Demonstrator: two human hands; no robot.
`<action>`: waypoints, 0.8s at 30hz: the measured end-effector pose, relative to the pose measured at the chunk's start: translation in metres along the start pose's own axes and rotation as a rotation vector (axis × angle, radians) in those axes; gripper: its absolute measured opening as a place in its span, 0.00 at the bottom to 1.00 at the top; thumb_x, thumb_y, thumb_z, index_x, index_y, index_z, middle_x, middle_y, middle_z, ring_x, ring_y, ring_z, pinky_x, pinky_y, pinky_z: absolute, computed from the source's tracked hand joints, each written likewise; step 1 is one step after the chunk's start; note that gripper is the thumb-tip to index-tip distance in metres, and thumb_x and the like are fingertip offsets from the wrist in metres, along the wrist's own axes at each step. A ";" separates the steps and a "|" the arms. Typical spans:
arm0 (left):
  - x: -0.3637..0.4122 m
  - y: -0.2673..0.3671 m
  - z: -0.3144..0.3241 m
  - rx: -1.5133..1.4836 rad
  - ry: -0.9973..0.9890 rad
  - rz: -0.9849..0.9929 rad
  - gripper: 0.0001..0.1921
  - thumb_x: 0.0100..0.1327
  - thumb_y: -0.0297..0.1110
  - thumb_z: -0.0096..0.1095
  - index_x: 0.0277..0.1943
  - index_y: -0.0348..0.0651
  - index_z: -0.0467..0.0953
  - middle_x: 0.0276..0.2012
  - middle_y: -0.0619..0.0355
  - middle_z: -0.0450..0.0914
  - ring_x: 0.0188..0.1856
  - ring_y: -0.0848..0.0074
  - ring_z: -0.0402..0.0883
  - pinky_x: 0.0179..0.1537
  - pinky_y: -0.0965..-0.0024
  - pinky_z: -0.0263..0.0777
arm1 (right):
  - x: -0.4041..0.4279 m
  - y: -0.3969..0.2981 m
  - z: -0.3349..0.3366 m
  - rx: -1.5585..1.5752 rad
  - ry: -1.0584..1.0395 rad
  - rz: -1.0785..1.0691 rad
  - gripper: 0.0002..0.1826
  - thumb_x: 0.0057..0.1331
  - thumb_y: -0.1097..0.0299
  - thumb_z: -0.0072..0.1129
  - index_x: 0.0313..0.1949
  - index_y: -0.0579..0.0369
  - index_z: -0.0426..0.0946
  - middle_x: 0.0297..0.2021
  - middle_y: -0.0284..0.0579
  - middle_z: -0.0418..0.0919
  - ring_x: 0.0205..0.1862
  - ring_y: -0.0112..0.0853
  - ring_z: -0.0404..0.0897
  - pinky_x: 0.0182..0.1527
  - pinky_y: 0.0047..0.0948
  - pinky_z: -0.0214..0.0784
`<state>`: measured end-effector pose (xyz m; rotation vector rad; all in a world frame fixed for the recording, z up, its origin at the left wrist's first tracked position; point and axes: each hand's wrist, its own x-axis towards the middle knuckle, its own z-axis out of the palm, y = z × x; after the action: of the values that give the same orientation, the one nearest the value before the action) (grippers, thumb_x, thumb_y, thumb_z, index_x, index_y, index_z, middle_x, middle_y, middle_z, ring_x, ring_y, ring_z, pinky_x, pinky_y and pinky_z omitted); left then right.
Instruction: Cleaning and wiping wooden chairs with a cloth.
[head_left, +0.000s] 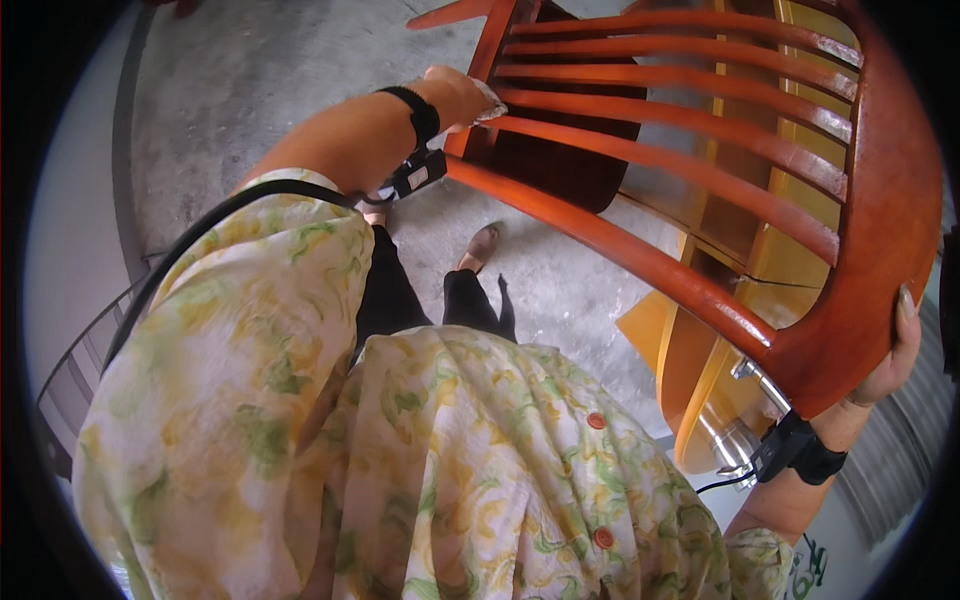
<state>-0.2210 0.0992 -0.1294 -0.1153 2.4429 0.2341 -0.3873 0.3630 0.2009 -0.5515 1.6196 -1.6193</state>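
A glossy reddish-brown wooden chair (600, 229) is tilted in front of me, its slatted back towards my right. My right hand (892, 360) grips the broad top rail (889, 195) near its lower corner, thumb on the near face. At the other end of the slats, my left hand (459, 96) presses a small whitish cloth (491, 103) to the wood beside the seat. Most of the left fingers are hidden behind the wrist and cloth. The dark seat (559, 161) shows behind the slats. Each wrist wears a black strap with a small device.
Yellow-brown wooden furniture (694, 360) stands behind and beneath the chair back, with shiny metal fittings (731, 442) nearby. My feet rest on a grey concrete floor (225, 97). A pale wall (82, 187) runs along the left, and corrugated grey material (892, 457) lies at the right.
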 end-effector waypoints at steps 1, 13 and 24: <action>0.000 0.001 0.000 0.039 -0.039 -0.036 0.26 0.62 0.33 0.53 0.62 0.66 0.61 0.51 0.63 0.76 0.52 0.66 0.76 0.46 0.65 0.72 | 0.001 0.001 0.004 -0.028 0.071 -0.039 0.21 0.69 0.65 0.33 0.56 0.66 0.63 0.53 0.51 0.70 0.54 0.35 0.70 0.60 0.32 0.58; -0.017 0.006 0.046 -0.368 0.230 -0.099 0.25 0.59 0.28 0.48 0.59 0.67 0.66 0.49 0.53 0.74 0.53 0.61 0.74 0.47 0.55 0.67 | -0.003 -0.004 -0.037 -0.073 0.061 0.003 0.23 0.69 0.63 0.32 0.57 0.66 0.62 0.55 0.52 0.69 0.55 0.36 0.69 0.61 0.33 0.56; 0.009 0.004 0.040 -0.209 0.250 -0.154 0.17 0.59 0.34 0.54 0.52 0.63 0.74 0.46 0.59 0.77 0.49 0.65 0.76 0.47 0.62 0.69 | 0.001 -0.002 -0.030 -0.064 -0.077 -0.021 0.24 0.69 0.63 0.31 0.57 0.67 0.62 0.55 0.53 0.69 0.56 0.38 0.69 0.61 0.34 0.56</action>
<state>-0.2035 0.1110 -0.1647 -0.4467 2.6338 0.4287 -0.4111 0.3812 0.1994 -0.6581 1.6187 -1.5468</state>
